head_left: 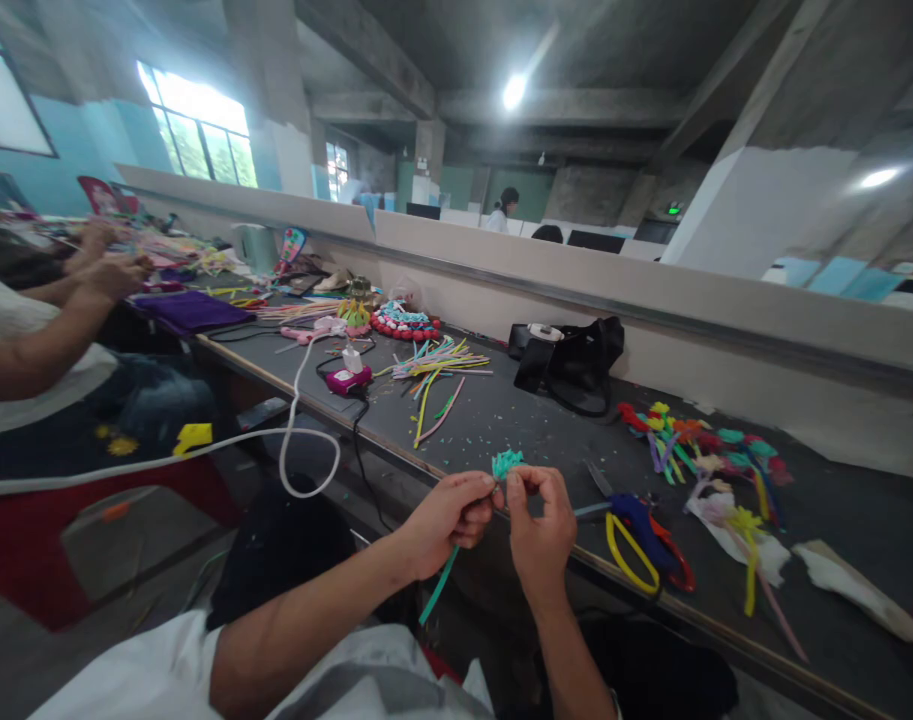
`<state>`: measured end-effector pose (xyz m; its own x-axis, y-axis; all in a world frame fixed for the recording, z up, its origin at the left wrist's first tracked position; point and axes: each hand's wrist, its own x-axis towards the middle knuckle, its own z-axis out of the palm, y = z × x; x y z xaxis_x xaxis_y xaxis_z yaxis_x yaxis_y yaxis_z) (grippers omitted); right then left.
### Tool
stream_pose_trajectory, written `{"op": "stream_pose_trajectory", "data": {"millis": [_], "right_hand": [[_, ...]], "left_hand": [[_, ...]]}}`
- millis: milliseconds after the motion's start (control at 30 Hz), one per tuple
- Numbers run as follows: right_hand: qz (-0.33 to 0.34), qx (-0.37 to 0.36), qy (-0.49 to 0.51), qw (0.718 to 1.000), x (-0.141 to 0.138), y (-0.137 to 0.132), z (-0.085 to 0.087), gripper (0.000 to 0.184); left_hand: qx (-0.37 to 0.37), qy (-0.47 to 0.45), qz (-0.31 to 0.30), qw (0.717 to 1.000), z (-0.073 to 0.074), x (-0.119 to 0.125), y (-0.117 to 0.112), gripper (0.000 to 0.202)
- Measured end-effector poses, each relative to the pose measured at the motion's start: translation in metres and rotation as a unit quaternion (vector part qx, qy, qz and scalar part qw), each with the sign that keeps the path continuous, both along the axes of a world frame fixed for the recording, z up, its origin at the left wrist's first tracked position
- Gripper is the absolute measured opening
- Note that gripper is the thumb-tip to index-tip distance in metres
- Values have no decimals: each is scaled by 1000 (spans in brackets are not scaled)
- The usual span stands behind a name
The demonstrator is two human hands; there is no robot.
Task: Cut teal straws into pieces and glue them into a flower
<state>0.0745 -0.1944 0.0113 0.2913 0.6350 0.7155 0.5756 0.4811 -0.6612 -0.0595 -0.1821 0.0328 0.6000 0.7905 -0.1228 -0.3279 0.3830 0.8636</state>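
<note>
My left hand (456, 512) is closed in a pinch just under a curly teal pipe-cleaner flower (507, 461) at the table's front edge. Its teal stem (439, 588) hangs below the left fingers. From the other side, my right hand (542, 530) pinches the flower's lower edge between thumb and index finger; the exact contact is hidden by the fingertips. Right of my right hand lie scissors with a yellow handle (630, 560) and a tool with blue and orange grips (655, 540). Small teal clippings are scattered on the tabletop behind the flower.
Loose pipe cleaners (445, 360) lie behind a magenta power strip (349, 379) with cables. A black bag (583, 355) rests against the partition. Finished-looking colourful flowers (677, 440) are on the right. At left, a co-worker's hands (107, 265) are over the same bench.
</note>
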Motion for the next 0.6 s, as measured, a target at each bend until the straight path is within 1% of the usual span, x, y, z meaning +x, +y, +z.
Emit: {"op": "stream_pose_trajectory", "data": {"millis": [167,333,400,500,600], "right_hand": [[-11,-13,33,999,-2,-4,1,18],[-61,-26,104,992,9,-6,-4,25],[-67,-42,128,989,18,-3,-10,27],[-58,-82,143,985,29,0,-24,29],[-29,-132,128,982,27,-2,-45,31]], "left_hand": [[12,-11,7,1000,0,-3,0,28],[34,-20,48,998,3,-11,-2,31],[35,-31,60,997,4,-14,-2,29],[33,-54,63,996,5,-18,-4,26],[29,-72,60,995,7,-22,-7,25]]}}
